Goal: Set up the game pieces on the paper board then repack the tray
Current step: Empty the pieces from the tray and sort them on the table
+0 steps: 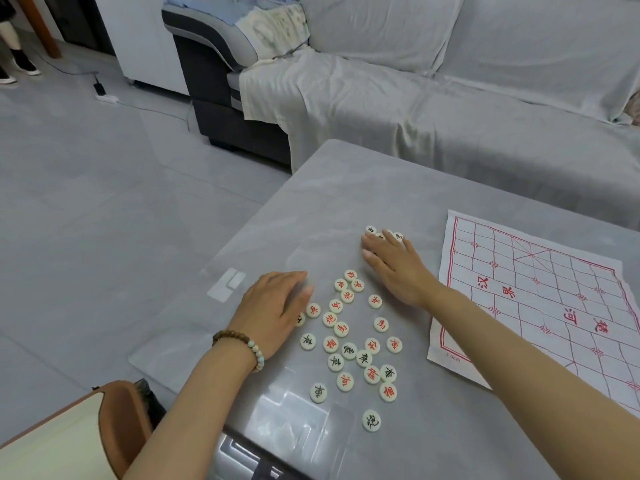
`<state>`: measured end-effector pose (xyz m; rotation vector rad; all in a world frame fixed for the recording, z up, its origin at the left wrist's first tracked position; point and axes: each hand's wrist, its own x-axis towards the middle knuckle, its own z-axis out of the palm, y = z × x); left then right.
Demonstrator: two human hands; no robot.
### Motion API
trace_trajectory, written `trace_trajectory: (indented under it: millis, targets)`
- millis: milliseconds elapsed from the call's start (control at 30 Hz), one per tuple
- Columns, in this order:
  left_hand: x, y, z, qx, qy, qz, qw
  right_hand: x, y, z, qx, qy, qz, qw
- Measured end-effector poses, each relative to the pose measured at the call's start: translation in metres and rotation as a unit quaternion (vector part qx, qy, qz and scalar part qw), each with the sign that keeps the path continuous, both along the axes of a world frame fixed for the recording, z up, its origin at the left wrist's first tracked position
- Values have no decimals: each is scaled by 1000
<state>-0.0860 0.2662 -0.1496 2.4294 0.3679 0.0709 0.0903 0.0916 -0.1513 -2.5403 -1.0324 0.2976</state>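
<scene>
While the pieces (349, 344) lie loose on the table (346, 188), both hands rest open and flat: left (277, 306) beside them, right (394, 265) over a far few. Setup looks barely begun; next, carry pieces onto the empty board (540, 306).

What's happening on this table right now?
A person is sorting round game pieces scattered loose on a grey table. The right hand lies flat over a few pieces at the far end of the scatter; the left hand, with a bead bracelet on its wrist, rests palm down at the near left edge of it. The paper board lies unfolded to the right with no pieces on it yet. A clear plastic tray lies at the near edge.
</scene>
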Motion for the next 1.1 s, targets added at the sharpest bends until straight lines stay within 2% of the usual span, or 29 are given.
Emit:
trace_trajectory:
  millis: [67,133,233,300,467,733,1100]
  targets:
    - [-8,7,1,9,-1,1,1000,-19,-5,2,83,-10,3,996]
    - [-16,9,1,9,-4,-14,1000,-43,-11,8,155,23,6,988]
    - [-26,5,2,-1,-10,-47,999,-72,-23,14,187,42,33,981]
    - [-31,2,1,-4,-6,-66,998,-85,-29,17,171,41,59,983]
    - [-36,-6,3,5,3,-94,996,-110,-38,22,30,26,98,994]
    - [-36,-14,4,12,1,-90,996,-125,-27,26,-17,-5,40,999]
    - [-36,-9,5,3,-15,-64,998,-133,-21,20,-37,-36,36,998]
